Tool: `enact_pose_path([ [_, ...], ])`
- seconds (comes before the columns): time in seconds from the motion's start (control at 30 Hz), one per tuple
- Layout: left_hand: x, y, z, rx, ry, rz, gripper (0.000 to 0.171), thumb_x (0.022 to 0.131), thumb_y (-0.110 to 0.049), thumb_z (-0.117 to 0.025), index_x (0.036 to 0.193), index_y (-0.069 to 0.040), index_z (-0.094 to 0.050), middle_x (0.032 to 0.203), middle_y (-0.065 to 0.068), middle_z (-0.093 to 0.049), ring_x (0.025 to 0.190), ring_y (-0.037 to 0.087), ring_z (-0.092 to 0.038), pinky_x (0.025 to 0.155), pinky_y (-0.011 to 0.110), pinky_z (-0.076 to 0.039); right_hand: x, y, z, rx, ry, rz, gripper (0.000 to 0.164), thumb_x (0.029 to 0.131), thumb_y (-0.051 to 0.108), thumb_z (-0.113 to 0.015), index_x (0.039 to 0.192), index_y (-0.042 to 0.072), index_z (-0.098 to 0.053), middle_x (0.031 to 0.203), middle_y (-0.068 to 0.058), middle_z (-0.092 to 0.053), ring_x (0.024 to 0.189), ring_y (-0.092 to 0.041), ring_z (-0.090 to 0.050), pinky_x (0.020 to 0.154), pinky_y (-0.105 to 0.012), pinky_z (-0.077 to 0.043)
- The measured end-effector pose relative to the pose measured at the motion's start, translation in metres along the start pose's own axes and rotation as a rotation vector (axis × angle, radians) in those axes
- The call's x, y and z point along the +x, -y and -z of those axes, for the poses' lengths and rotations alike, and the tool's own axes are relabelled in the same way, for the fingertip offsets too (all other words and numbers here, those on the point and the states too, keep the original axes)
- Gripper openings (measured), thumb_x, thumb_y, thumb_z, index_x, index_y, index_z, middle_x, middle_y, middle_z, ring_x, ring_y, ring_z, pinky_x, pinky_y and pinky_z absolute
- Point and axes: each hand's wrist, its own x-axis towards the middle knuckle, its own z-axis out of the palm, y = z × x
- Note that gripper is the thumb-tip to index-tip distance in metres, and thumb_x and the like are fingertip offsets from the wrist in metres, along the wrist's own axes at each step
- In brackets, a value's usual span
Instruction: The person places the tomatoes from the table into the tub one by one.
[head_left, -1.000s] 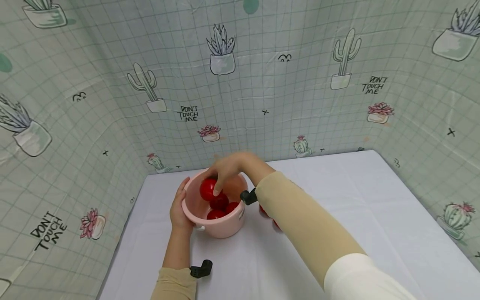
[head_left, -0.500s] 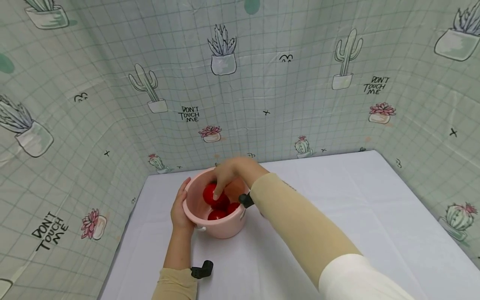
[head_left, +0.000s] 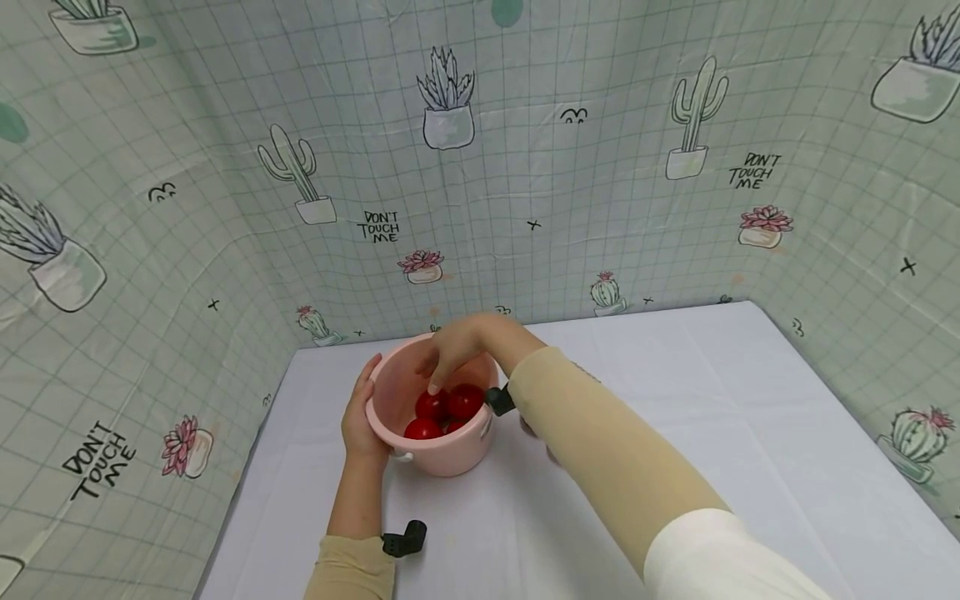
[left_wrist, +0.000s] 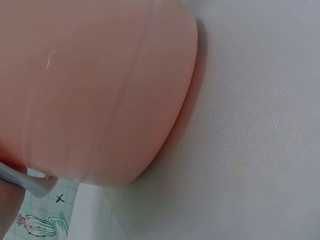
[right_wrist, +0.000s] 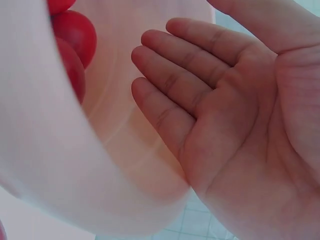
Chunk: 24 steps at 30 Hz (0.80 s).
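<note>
The right hand (head_left: 459, 343) reaches over the rim of the pink bucket (head_left: 441, 460) with its fingers held out straight and nothing in its grasp; the right wrist view shows the bare palm and the fingertips apart from the balls. The left hand (head_left: 358, 419) holds the bucket's outer left side, fingers bent along the wall; its thumb does not show clearly

Inside the bucket, the red balls (head_left: 465, 401) lie bunched at the bottom, below the right fingers and towards the person. At least four show. Being round, they have no long axis to line up with. Whether the right thumb brushes the nearest one, the head view does not settle

Outward to the right, just beside the bucket, edges of two rounded things (head_left: 528, 426) peep from behind the right sleeve (head_left: 600, 433), too covered to make out well. The telling relation, I judge, is this: they lie on the right arm's side, back beneath its forearm, while the bucket stands between them and the left hand. Around all this spreads the white tabletop (head_left: 712, 400), with a printed cloth (head_left: 517, 183) behind
</note>
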Motion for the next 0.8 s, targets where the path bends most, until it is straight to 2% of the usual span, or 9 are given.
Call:
enact_pose_path([
  [0.13, 0.000, 0.000, 0.000, 0.000, -0.002, 0.003, 0.046, 0.104, -0.029, -0.028, 0.147, -0.031, -0.043, 0.154, -0.011, -0.042, 0.141, 0.014, -0.036, 0.121, 0.042, -0.029, -0.002, -0.002, 0.001, -0.025, -0.003, 0.031, 0.063, 0.086, 0.037, -0.073, 0.144, 0.022, -0.053, 0.144, 0.004, -0.055, 0.138, -0.020, -0.046, 0.111, -0.043, -0.044],
  [0.27, 0.000, 0.000, 0.000, 0.004, -0.007, 0.006, 0.045, 0.104, -0.030, -0.028, 0.147, -0.032, -0.043, 0.153, -0.011, -0.043, 0.141, 0.015, -0.036, 0.121, 0.042, -0.029, -0.010, -0.007, 0.005, -0.058, -0.017, 0.105, 0.063, 0.089, 0.038, -0.069, 0.146, 0.020, -0.050, 0.146, 0.003, -0.054, 0.139, -0.019, -0.046, 0.113, -0.041, -0.041],
  [0.4, 0.000, 0.001, 0.000, 0.004, -0.009, 0.001, 0.044, 0.104, -0.030, -0.030, 0.146, -0.032, -0.044, 0.152, -0.010, -0.043, 0.141, 0.015, -0.037, 0.120, 0.042, -0.031, -0.023, -0.017, 0.007, -0.020, -0.054, 0.173, 0.061, 0.092, 0.038, -0.066, 0.147, 0.019, -0.049, 0.147, 0.002, -0.053, 0.139, -0.017, -0.046, 0.115, -0.039, -0.039],
  [0.57, 0.001, 0.002, 0.000, 0.001, -0.009, -0.018, 0.044, 0.104, -0.030, -0.032, 0.146, -0.031, -0.045, 0.152, -0.010, -0.044, 0.141, 0.015, -0.038, 0.120, 0.041, -0.031, -0.046, -0.037, 0.001, 0.085, -0.170, 0.201, 0.058, 0.093, 0.039, -0.064, 0.146, 0.021, -0.050, 0.147, 0.001, -0.053, 0.138, -0.016, -0.047, 0.113, -0.041, -0.042],
  [0.8, 0.001, 0.001, 0.002, -0.009, -0.008, -0.027, 0.046, 0.104, -0.028, -0.029, 0.147, -0.029, -0.045, 0.153, -0.010, -0.043, 0.141, 0.014, -0.038, 0.121, 0.041, -0.030, -0.073, -0.070, -0.023, 0.211, -0.354, 0.199, 0.062, 0.090, 0.045, -0.066, 0.147, 0.028, -0.047, 0.152, 0.004, -0.048, 0.142, -0.017, -0.042, 0.114, -0.046, -0.039],
])
